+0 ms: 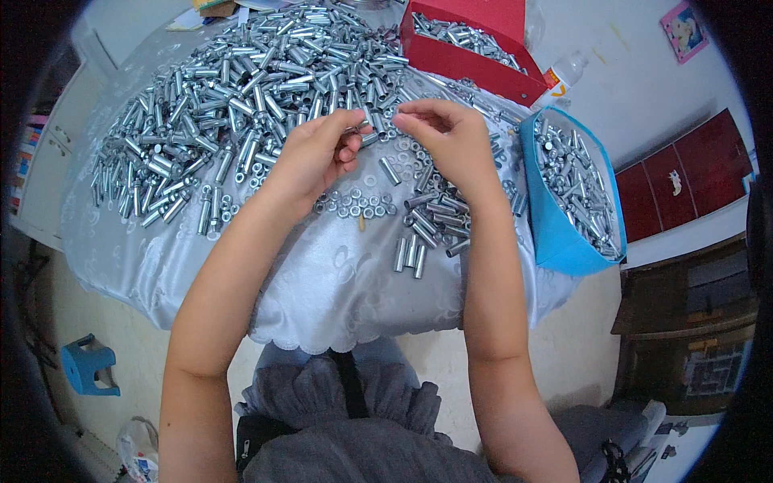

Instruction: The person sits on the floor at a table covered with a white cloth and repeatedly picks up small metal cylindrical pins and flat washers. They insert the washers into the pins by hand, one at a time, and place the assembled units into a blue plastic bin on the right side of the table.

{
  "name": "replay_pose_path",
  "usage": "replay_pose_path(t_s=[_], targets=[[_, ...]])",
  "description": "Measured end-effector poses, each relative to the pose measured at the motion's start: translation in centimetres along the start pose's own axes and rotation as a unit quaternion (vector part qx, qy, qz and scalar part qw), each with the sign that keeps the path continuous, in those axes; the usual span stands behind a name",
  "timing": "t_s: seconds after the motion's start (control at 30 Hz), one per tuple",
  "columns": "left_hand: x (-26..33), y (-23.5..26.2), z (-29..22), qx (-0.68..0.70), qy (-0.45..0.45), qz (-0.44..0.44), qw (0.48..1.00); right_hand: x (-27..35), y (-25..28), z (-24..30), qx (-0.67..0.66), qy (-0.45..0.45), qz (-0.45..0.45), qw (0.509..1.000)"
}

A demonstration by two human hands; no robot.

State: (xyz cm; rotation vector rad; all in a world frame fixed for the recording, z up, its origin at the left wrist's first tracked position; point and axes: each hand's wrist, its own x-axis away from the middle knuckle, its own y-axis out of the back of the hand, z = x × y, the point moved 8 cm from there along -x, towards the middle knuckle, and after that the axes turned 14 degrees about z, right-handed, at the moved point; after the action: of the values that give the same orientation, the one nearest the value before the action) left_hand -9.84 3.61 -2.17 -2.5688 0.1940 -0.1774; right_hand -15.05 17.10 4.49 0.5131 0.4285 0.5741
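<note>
Over the table, both my hands are raised close to each other, with a small gap between their fingertips. My left hand (318, 157) is closed, thumb pressed to the index finger around a small shiny metal bit that I cannot make out. Fingers curled and thumb near the index finger, my right hand (452, 143) is closed too; its grip is hidden. Below them lie loose hex nuts (354, 203) and, nearer my right forearm, plain metal sleeves (419, 256). A big heap of silver sleeve anchors (266, 88) spreads beyond my left hand.
A shiny white tablecloth (314, 282) covers the table. At the right edge stands a blue fabric bin (555, 233) full of metal parts. Farther back is a red box (475, 60) with more parts, beside a plastic bottle (568, 72). A blue stool (87, 366) stands on the floor at left.
</note>
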Motion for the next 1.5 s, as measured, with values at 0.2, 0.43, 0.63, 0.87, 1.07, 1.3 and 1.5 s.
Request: replay_pose_path(t_s=[0.2, 0.43, 0.63, 0.87, 1.07, 1.3, 1.5], targets=[[0.1, -0.4, 0.1, -0.013, -0.003, -0.001, 1.000, -0.1, -2.3, 0.9, -0.141, 0.057, 0.055, 0.987], [0.3, -0.6, 0.3, 0.001, 0.002, 0.002, 1.000, 0.2, -2.5, 1.9, -0.061, 0.056, 0.063, 0.995], [0.4, 0.8, 0.1, -0.005, -0.006, -0.042, 0.999, 0.6, -2.8, 3.7, -0.020, 0.131, 0.077, 0.988], [0.6, 0.5, 1.0, -0.034, 0.054, -0.033, 0.997, 0.9, -2.6, 4.7, -0.004, 0.174, 0.065, 0.983], [0.6, 0.5, 0.6, -0.040, 0.036, -0.039, 0.998, 0.9, -2.7, 4.5, 0.014, 0.196, 0.053, 0.979], [0.4, 1.9, 0.6, -0.137, 0.033, -0.093, 0.986, 0.9, -2.7, 3.8, 0.044, 0.089, 0.080, 0.992], [0.7, 1.7, 0.0, -0.173, 0.004, -0.109, 0.979, 0.8, -2.8, 3.5, -0.008, 0.093, 0.068, 0.993]])
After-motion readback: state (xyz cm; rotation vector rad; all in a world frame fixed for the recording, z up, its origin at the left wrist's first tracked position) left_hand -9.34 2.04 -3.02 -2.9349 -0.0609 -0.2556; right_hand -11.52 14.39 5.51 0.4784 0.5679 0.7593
